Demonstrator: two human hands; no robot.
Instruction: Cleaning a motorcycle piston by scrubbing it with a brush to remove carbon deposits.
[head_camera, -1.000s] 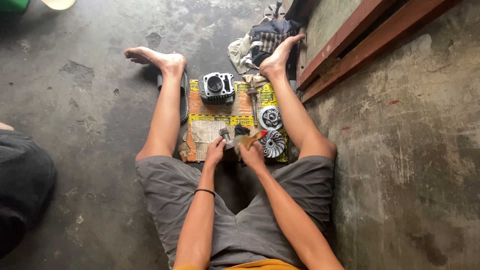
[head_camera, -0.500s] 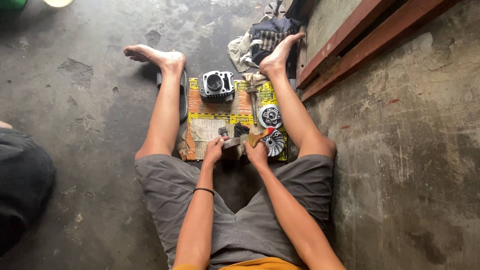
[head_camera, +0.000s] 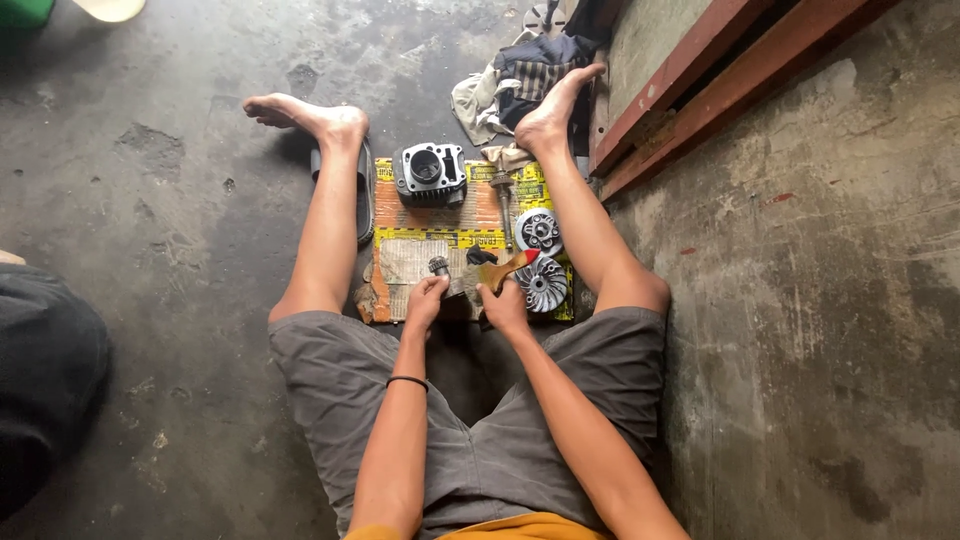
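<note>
I sit on a concrete floor with my legs spread around a flattened cardboard sheet (head_camera: 420, 262). My left hand (head_camera: 426, 298) grips a small grey metal part (head_camera: 439, 266) and holds it just above the cardboard. My right hand (head_camera: 503, 303) grips a wooden-handled brush (head_camera: 506, 269) with a red band, its bristle end close to the part. Just right of my right hand lies a finned round metal disc (head_camera: 545, 283). A second round metal part (head_camera: 539, 231) lies behind it.
A dark engine cylinder block (head_camera: 430, 173) stands at the far end of the cardboard. A thin metal shaft (head_camera: 504, 203) lies beside it. A pile of rags (head_camera: 515, 75) sits by my right foot. Red-brown beams (head_camera: 720, 80) run along the right. A dark shape (head_camera: 45, 370) sits at the left.
My hands have shifted slightly; the left hand has lifted the small metal part a little and the brush has stayed close to it.
</note>
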